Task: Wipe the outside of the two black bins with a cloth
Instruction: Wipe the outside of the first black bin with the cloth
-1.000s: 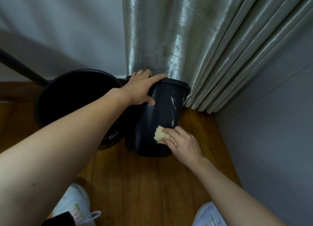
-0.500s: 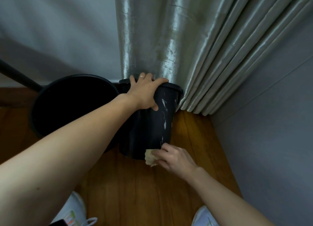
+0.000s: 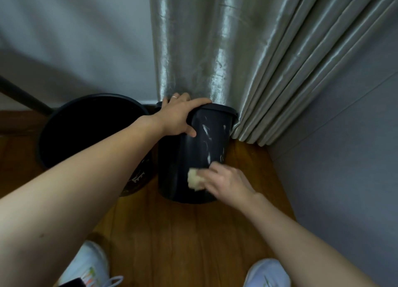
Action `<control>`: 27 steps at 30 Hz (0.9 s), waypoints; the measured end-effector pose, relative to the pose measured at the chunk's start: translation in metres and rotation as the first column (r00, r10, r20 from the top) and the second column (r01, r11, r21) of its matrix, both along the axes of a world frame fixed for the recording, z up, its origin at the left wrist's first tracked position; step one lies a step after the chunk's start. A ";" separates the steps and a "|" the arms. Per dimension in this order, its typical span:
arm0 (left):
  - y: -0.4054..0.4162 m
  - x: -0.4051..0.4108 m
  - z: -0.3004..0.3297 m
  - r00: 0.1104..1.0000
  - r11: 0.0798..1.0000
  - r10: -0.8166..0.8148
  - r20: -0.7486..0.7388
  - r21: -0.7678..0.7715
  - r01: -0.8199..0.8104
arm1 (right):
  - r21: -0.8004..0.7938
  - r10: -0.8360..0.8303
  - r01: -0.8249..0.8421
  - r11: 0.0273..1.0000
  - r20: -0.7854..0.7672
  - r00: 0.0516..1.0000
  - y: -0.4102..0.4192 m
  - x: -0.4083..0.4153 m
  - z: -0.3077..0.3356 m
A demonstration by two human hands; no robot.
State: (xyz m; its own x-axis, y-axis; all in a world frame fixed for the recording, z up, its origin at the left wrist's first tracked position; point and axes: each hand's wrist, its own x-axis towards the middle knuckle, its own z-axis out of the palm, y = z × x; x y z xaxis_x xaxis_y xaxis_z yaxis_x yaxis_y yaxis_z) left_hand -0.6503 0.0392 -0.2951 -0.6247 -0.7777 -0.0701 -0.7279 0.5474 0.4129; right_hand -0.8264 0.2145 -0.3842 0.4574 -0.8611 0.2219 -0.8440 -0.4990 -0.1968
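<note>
Wooden floor (image 3: pixel 183 233) carries the smaller bin (image 3: pixel 193 157), its rim clamped by the left hand (image 3: pixel 178 116). The right hand (image 3: pixel 228 181), fingers closed on the cloth (image 3: pixel 195 179), rubs low beside that bin; a hard push could tip it into the curtain (image 3: pixel 215 50).

a wooden floor (image 3: pixel 193 239) of warm brown planks carries everything here. directly on it stands a small black bin (image 3: pixel 193 157), upright or close to it, its side streaked with pale marks; its base sits near the foot of a silvery curtain (image 3: pixel 226 50) that reaches down to the boards. just to its left stands a larger black bin (image 3: pixel 86 131), the two close together, whether touching is hard to tell. at the bottom edge two white shoes rest on the planks, the left shoe (image 3: pixel 86 267) and the right shoe (image 3: pixel 267 273), well apart from each other.
</note>
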 end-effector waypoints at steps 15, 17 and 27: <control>0.004 0.007 -0.001 0.998 0.999 -0.043 0.055 -0.030 0.045 | 0.004 -0.053 0.053 0.999 -0.049 0.997 -0.024 0.000 0.024; 0.004 0.007 0.000 0.997 0.998 -0.048 0.061 -0.028 0.050 | -0.024 -0.200 0.201 0.979 0.046 0.979 -0.043 0.002 0.039; 0.014 0.010 -0.014 0.998 0.998 -0.068 0.013 0.011 0.068 | 0.058 -0.408 0.404 0.913 0.126 0.904 -0.051 0.002 0.046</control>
